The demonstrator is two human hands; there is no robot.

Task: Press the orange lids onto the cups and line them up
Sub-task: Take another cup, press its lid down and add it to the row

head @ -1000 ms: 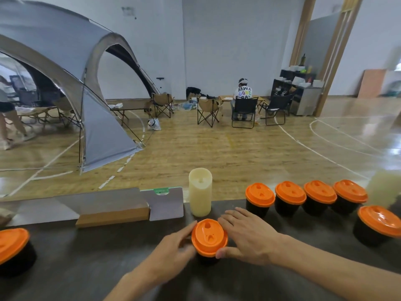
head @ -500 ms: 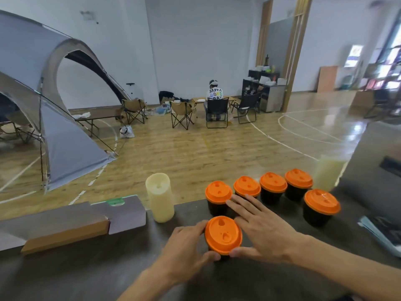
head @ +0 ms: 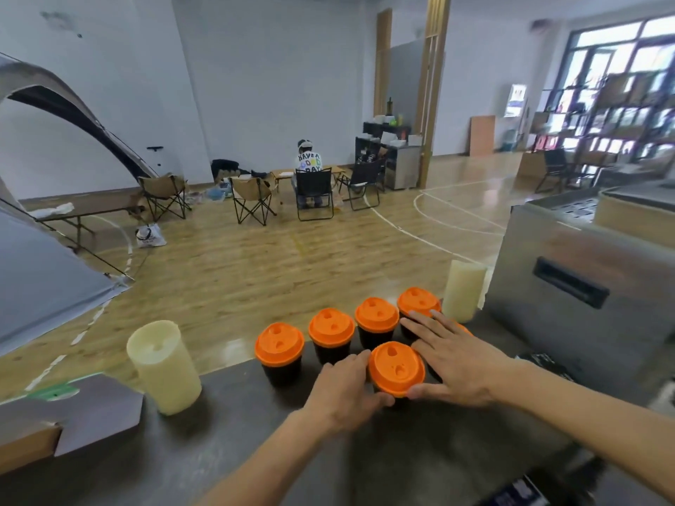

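Left grip (head: 343,390): curled round the front lidded cup (head: 396,368)
Right grip (head: 453,363): straight spread fingers touching its right side
Behind: row of four lidded cups (head: 330,327)

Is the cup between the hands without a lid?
No, an orange lid covers it, gripped by the left hand and touched by the right hand.

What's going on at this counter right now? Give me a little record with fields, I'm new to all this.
Surface: dark counter
Back row: four cups with orange lids, side by side
Front cup: lidded, standing nearer than the row, between both hands
Left hand: holds the front cup's left side
Right hand: fingers straight, thumb against the lid
Nearby: two cream cylinders, steel machine
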